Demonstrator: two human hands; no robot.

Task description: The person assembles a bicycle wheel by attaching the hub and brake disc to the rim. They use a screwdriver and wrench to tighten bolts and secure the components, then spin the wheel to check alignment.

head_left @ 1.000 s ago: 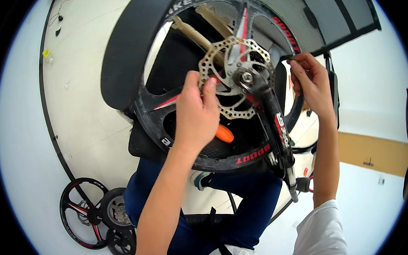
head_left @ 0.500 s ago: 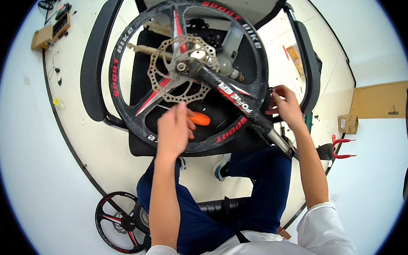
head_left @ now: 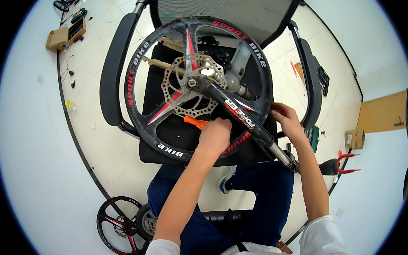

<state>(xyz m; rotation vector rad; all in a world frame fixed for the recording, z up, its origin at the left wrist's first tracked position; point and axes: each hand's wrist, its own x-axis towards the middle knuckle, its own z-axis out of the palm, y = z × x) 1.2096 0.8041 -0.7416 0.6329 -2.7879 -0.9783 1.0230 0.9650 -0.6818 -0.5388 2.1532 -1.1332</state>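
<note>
A black mag wheel (head_left: 137,112) with red-and-white spokes lies on the chair seat, its perforated brake disc (head_left: 168,98) facing up. A black suspension fork leg (head_left: 221,96) with a silver tube crosses it from the hub toward the lower right. My left hand (head_left: 215,135) is closed around the rear end of a screwdriver's orange handle (head_left: 195,122), over the gap between spokes; its fingertips are hidden. My right hand (head_left: 287,120) is at the wheel's right edge, beside the fork. Its fingers are bent together there; what they hold is hidden.
The chair's armrests (head_left: 116,70) (head_left: 311,81) flank the wheel. Behind it rises the mesh backrest (head_left: 229,7). A second wheel (head_left: 101,221) stands at lower left. On the floor are an open cardboard box (head_left: 59,38), a green case (head_left: 313,139) and a small carton (head_left: 355,139).
My left hand has moved right and curled over the orange handle, which has shifted left relative to the wheel. My right hand stays beside the wheel's edge. The whole view has shifted slightly.
</note>
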